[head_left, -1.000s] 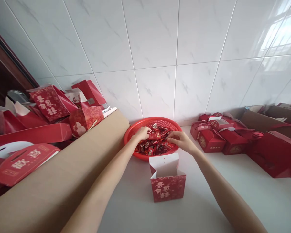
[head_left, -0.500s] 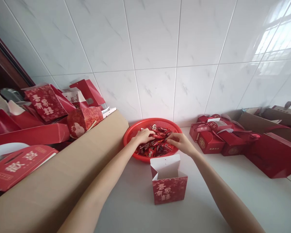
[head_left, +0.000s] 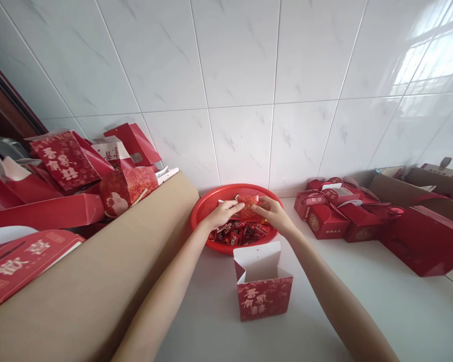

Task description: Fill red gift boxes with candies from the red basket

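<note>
Over the red plastic basket (head_left: 200, 236), both hands hold a red, shiny wrapped packet (head_left: 246, 207) stretched between them. My left hand (head_left: 223, 213) pinches its left end, and my right hand (head_left: 272, 213) grips its right end. Below the packet, small candies (head_left: 241, 235) in red wrappers lie in the basket. In front of the basket an open red paper box (head_left: 265, 297) with white lettering stands upright, its flaps raised and its white inside showing.
On the left, a large cardboard carton (head_left: 136, 251) holds several red gift boxes (head_left: 68, 158). Closed red boxes (head_left: 326, 221) are grouped on the right beside another carton (head_left: 392, 188). White tiled wall (head_left: 241, 146) rises behind the basket.
Both hands have come up from among the candies with the red packet held between them. The open box stays in place.
</note>
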`<state>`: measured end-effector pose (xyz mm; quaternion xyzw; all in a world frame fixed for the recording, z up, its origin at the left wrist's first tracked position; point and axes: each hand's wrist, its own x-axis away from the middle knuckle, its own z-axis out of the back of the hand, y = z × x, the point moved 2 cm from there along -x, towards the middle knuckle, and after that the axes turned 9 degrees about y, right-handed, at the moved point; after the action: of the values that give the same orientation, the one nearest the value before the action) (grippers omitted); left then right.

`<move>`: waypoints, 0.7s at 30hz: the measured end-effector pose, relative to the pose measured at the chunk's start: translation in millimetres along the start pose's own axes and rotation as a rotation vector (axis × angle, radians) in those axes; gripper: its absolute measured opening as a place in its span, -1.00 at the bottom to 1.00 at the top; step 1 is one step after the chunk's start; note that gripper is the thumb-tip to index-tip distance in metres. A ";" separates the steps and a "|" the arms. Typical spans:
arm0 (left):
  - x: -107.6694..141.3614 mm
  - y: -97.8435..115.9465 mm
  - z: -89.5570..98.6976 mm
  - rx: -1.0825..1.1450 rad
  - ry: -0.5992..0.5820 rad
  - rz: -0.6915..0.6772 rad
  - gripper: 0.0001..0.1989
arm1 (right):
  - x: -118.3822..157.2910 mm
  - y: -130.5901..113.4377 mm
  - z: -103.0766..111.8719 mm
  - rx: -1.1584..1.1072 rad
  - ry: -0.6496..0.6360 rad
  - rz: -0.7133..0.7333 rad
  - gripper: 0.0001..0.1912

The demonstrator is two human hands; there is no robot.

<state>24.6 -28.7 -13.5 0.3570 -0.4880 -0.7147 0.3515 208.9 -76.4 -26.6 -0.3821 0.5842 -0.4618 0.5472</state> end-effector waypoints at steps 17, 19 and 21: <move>-0.5 -7.4 18.4 -0.072 0.331 -0.101 -0.58 | 3.1 -1.3 -5.4 -0.146 0.002 -0.038 -0.56; -5.0 -13.6 27.3 -0.236 0.311 -0.073 -0.64 | 3.2 0.6 -4.4 -0.149 0.046 -0.048 -0.54; -11.2 -21.2 34.3 -0.434 0.226 -0.028 -0.71 | 3.3 2.6 -3.9 -0.145 0.078 -0.055 -0.53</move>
<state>-2.4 2.0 -22.5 0.3576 -0.2754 -0.7632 0.4625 204.7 -78.4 -30.1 -0.4186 0.6262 -0.4475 0.4821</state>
